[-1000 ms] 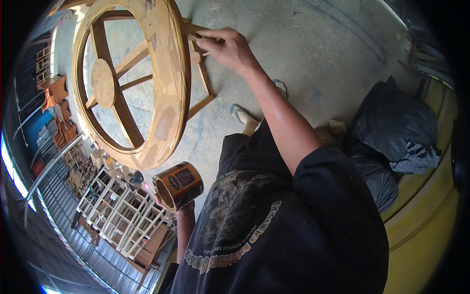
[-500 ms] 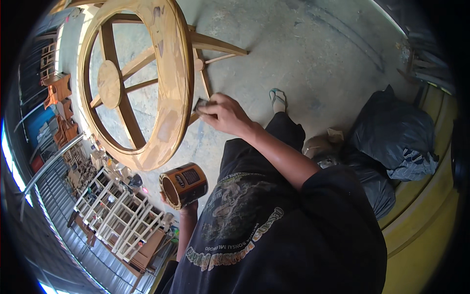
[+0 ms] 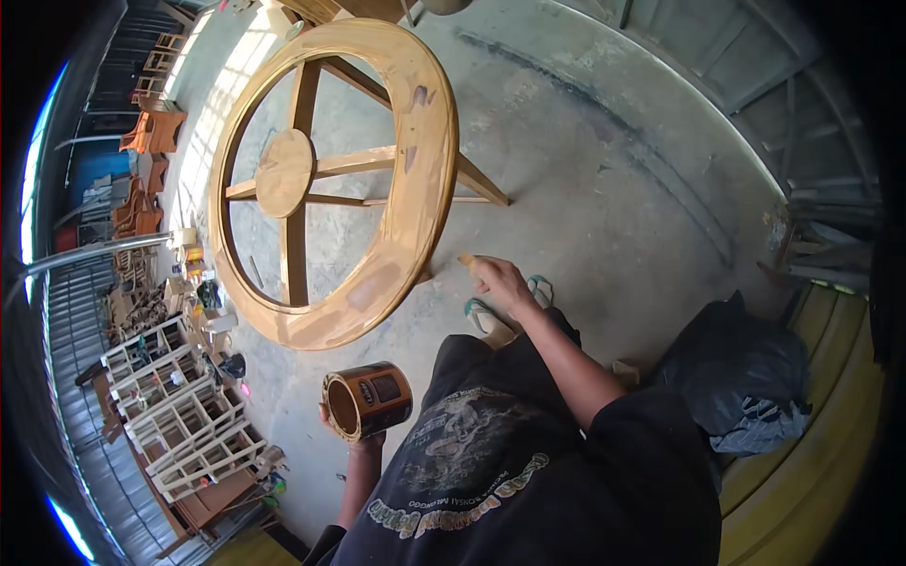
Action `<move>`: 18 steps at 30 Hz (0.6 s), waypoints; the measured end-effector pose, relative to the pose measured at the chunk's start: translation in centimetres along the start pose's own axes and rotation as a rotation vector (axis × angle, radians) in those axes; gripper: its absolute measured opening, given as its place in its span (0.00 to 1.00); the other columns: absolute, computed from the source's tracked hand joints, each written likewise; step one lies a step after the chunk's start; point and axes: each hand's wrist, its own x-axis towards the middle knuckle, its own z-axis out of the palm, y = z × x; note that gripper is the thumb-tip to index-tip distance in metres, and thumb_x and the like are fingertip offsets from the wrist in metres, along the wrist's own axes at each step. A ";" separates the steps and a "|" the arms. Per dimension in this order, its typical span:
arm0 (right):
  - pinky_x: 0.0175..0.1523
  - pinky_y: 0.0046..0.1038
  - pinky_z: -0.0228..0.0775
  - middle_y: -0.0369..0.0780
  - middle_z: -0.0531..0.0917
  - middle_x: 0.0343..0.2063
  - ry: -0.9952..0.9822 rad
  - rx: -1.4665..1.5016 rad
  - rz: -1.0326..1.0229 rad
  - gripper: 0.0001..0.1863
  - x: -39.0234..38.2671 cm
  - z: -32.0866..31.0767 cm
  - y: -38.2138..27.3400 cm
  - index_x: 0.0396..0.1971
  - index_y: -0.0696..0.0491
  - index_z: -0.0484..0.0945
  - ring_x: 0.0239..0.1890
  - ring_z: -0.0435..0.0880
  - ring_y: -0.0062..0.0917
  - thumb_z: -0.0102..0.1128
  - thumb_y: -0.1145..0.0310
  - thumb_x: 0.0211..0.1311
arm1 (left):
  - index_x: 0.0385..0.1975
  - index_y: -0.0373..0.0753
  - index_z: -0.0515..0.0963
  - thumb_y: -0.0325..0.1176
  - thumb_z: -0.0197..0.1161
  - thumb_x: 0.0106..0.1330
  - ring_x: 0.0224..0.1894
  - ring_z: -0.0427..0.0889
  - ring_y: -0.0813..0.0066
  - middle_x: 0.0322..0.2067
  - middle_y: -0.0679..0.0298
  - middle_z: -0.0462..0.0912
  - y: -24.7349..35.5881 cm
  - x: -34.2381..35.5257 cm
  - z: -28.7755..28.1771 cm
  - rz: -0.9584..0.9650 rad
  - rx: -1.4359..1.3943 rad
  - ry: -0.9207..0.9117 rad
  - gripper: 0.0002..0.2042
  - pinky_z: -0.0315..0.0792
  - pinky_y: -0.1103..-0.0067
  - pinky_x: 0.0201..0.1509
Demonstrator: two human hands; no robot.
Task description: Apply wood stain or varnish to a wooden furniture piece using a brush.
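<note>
My left hand [image 3: 368,441] is wrapped around an open tin can [image 3: 385,396], dark brown and orange, its dried-crusted rim turned toward the left. Between the closed fingers of my right hand [image 3: 502,283] is a small flat piece [image 3: 465,258] with a tan tip; its exact kind is unclear. That hand hovers just right of a round wooden table frame [image 3: 429,141], apart from it. Spokes cross inside the broad ring and meet at a wooden disc [image 3: 285,174]. Smeared, paler and greyish patches mark the ring's surface.
Black plastic bags [image 3: 731,368] lie at the right beside a yellow ribbed surface [image 3: 835,415]. White wooden frames [image 3: 184,415] are stacked at the lower left. Orange-brown wooden furniture [image 3: 151,132] stands farther left. Concrete floor [image 3: 585,189] stretches beyond my sandalled feet.
My right hand has drawn away from the ring's edge, and the small piece now shows a tan tip. My view has shifted; both feet are now visible. The can stays in my left hand.
</note>
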 end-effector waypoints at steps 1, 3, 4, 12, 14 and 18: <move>0.33 0.25 0.73 0.36 0.81 0.28 0.003 0.227 0.117 0.18 0.4 -0.8 0.9 0.38 0.57 0.80 0.27 0.80 0.19 0.50 0.56 0.68 | 0.61 0.46 0.69 0.67 0.43 0.60 0.58 0.74 0.53 0.58 0.56 0.74 0.4 0.0 0.7 0.013 -0.036 -0.027 0.37 0.70 0.54 0.60; 0.32 0.26 0.72 0.39 0.82 0.29 0.052 0.349 0.167 0.21 0.3 -1.6 0.3 0.39 0.56 0.78 0.27 0.80 0.22 0.46 0.52 0.69 | 0.60 0.46 0.70 0.67 0.44 0.60 0.56 0.75 0.51 0.56 0.56 0.75 0.8 0.5 0.6 0.048 -0.097 -0.032 0.36 0.72 0.54 0.57; 0.32 0.26 0.72 0.39 0.82 0.29 0.097 0.401 0.190 0.21 0.3 -2.1 0.0 0.39 0.56 0.78 0.28 0.80 0.23 0.45 0.52 0.69 | 0.60 0.46 0.70 0.67 0.44 0.60 0.56 0.75 0.51 0.56 0.56 0.75 0.9 0.8 0.5 0.039 -0.108 -0.036 0.36 0.72 0.54 0.57; 0.34 0.26 0.73 0.38 0.81 0.32 0.137 0.540 0.120 0.22 1.6 -4.4 -2.9 0.43 0.55 0.77 0.28 0.80 0.23 0.45 0.50 0.70 | 0.64 0.35 0.64 0.70 0.46 0.60 0.59 0.71 0.46 0.60 0.42 0.68 2.0 3.7 3.6 -0.034 -0.274 -0.269 0.44 0.67 0.55 0.62; 0.34 0.25 0.72 0.38 0.81 0.32 0.144 0.529 0.123 0.22 2.9 -4.8 -3.4 0.43 0.55 0.77 0.28 0.80 0.22 0.45 0.51 0.70 | 0.65 0.33 0.62 0.72 0.45 0.60 0.60 0.71 0.46 0.61 0.40 0.67 2.1 3.8 5.1 -0.022 -0.242 -0.285 0.47 0.66 0.56 0.63; 0.35 0.24 0.71 0.37 0.81 0.30 0.173 0.319 0.023 0.20 7.1 -5.9 -3.9 0.45 0.57 0.77 0.28 0.80 0.21 0.48 0.54 0.70 | 0.65 0.23 0.55 0.75 0.41 0.59 0.57 0.74 0.47 0.59 0.36 0.67 1.9 5.0 8.1 -0.103 -0.093 -0.340 0.54 0.69 0.59 0.61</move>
